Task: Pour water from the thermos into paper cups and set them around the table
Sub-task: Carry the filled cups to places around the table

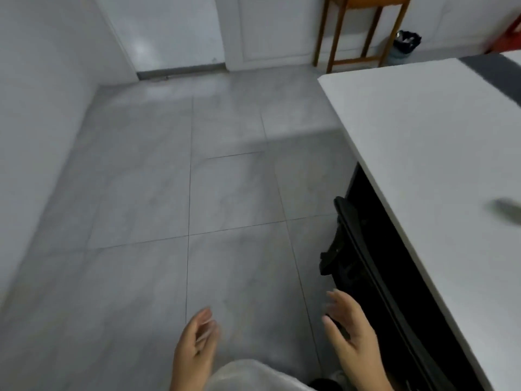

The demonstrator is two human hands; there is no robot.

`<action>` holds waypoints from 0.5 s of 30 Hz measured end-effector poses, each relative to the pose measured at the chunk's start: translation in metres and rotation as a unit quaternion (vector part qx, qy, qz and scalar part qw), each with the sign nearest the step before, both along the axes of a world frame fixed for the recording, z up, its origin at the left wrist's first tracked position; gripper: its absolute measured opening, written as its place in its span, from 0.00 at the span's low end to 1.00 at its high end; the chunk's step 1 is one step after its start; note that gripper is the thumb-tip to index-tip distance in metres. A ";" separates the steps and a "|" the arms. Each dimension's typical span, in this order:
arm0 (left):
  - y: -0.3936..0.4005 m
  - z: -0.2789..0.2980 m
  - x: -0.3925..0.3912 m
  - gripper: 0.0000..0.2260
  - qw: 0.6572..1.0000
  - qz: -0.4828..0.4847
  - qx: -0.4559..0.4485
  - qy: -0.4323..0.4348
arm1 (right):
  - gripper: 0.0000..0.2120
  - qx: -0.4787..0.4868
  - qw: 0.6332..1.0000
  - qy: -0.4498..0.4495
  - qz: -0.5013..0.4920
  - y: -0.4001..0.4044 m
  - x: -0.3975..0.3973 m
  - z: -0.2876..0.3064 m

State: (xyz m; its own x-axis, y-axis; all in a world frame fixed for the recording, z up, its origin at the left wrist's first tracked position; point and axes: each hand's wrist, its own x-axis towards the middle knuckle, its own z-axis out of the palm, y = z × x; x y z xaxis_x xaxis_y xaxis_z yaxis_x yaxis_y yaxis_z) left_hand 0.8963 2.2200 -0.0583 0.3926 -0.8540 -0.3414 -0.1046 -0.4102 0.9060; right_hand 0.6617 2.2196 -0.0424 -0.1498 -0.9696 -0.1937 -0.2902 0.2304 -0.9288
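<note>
Both my hands, left hand [194, 342] and right hand [352, 337], are loose and empty, no thermos or cups visible. Walking past the table [423, 142], I could clip that black chair [363, 249].

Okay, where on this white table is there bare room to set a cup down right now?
The white table is bare from its near-left corner back to the dark grey strip. A blurred dark object lies at the right edge. Both hands hang over the floor, holding nothing, right one beside the black chair.
</note>
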 end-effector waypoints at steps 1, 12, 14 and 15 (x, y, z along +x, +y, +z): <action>-0.002 0.000 0.021 0.15 1.000 0.016 0.004 -0.006 | 0.22 0.021 1.000 -0.004 0.011 -0.008 0.020 -0.008; -0.171 -0.042 0.095 0.19 0.997 -0.032 0.065 -0.003 | 0.19 0.127 0.992 -0.028 0.005 -0.169 0.082 -0.048; -0.229 -0.041 0.089 0.19 0.997 -0.056 0.040 -0.018 | 0.19 0.116 0.993 -0.018 0.001 -0.229 0.085 -0.048; -0.262 -0.037 0.087 0.19 0.997 -0.068 0.023 -0.025 | 0.18 0.104 0.994 -0.013 0.012 -0.264 0.088 -0.045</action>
State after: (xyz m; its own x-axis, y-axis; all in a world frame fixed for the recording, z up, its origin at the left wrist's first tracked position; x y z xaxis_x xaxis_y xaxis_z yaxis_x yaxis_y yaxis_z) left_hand 0.9838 1.9585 -0.0952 0.2920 -0.8844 -0.3639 -0.2069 -0.4299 0.8788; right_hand 0.7495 1.9561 -0.0878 -0.1205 -0.9109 -0.3946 -0.2751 0.4125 -0.8684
